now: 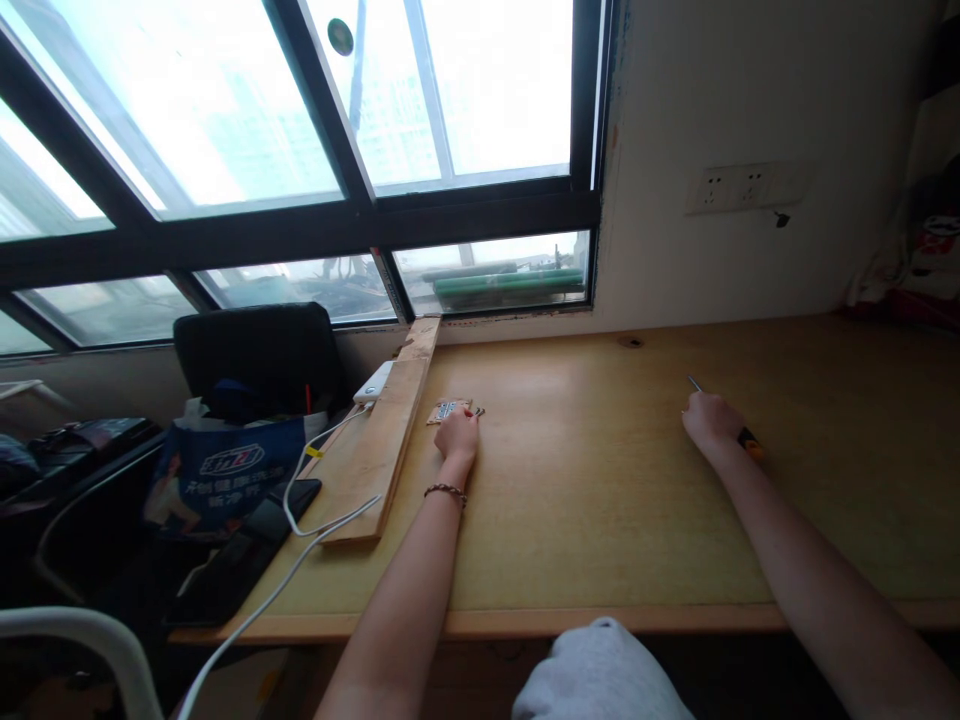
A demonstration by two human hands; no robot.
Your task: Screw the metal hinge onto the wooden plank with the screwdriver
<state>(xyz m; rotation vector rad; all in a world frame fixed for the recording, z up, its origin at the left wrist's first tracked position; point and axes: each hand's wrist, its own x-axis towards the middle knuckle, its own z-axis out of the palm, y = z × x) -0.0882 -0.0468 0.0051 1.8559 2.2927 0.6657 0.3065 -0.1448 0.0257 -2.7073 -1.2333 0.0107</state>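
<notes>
My right hand is wrapped round a screwdriver. Its thin metal shaft points up and away past my fingers, and the black and orange handle sticks out behind the hand. Toward the left of the table, my left hand is closed, fingers curled. Just beyond it lies a small flat wooden piece with a blue and white patterned middle, partly covered by the hand. A tiny dark thing shows at the fingertips, too small to name. Whether the left fingers grip it or the flat piece is hidden.
A long wooden board lies on the yellowish table, left of my left hand. Beside it are a white power strip with its cable and a dark flat device. A blue bag rests by a black chair.
</notes>
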